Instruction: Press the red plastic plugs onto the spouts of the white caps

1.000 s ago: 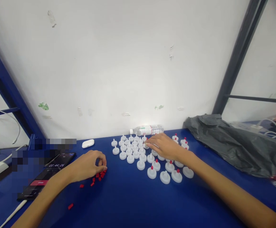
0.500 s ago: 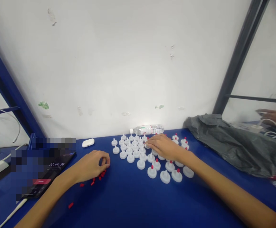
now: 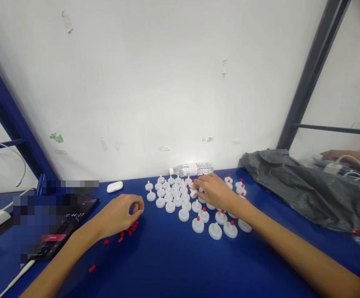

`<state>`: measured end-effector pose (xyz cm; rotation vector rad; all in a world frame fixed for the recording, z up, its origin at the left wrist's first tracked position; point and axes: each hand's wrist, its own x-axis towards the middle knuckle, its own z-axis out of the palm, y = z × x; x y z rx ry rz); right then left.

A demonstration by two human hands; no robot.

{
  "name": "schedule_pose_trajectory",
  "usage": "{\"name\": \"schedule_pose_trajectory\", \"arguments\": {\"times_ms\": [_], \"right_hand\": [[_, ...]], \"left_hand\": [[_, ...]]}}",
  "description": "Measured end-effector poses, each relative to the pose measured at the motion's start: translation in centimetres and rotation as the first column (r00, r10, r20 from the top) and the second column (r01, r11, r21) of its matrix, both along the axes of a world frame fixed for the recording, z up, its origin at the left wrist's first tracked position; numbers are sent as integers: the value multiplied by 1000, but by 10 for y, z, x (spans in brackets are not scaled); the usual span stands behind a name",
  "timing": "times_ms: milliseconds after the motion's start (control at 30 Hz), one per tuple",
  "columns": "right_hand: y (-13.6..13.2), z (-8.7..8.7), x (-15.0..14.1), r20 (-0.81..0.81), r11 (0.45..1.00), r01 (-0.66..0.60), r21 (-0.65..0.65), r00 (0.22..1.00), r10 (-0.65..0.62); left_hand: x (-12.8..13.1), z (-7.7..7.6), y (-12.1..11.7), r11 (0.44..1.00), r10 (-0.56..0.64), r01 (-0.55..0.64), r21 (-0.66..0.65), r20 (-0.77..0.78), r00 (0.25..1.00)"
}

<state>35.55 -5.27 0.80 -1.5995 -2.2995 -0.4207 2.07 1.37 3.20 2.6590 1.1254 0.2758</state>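
My left hand [image 3: 122, 213] is curled with thumb and forefinger together, just above a small pile of red tip caps [image 3: 133, 227]; whatever it pinches is hidden. At the right side of a cluster of white nozzle caps [image 3: 170, 207], my right hand [image 3: 213, 191] has its fingers closed on one white nozzle cap [image 3: 193, 193], which is tilted. Several nozzle caps near this hand carry red tips, such as the front red-tipped cap [image 3: 230, 230]. Those on the left of the cluster have bare spouts. My right hand and forearm cover part of the group.
Behind the cluster a clear plastic bottle [image 3: 195, 169] lies against the wall. A white earbud case [image 3: 114, 187] and a phone [image 3: 65, 227] with a cable are on the left. A grey plastic bag [image 3: 303, 190] lies right. Another person's arm [image 3: 347, 157] shows beyond it.
The nozzle cap at my right fingertips now shows tilted, and those fingers have curled around it. My left hand has barely moved. The other person's arm at the right has shifted.
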Motion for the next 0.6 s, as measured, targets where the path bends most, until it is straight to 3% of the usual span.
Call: {"name": "schedule_pose_trajectory", "arguments": {"times_ms": [267,467,600], "right_hand": [[2,-1,1,80,1000,-26,-1,996,26],[4,6,7,144,986,-144,-83,977,155],[2,12,7,182,982,-154,-105,968,171]], "left_hand": [[2,1,-3,1000,5,-5,17,-13,1000],[4,1,-2,1000,11,-11,8,-30,999],[4,0,-2,1000,8,-8,13,-28,1000]]}}
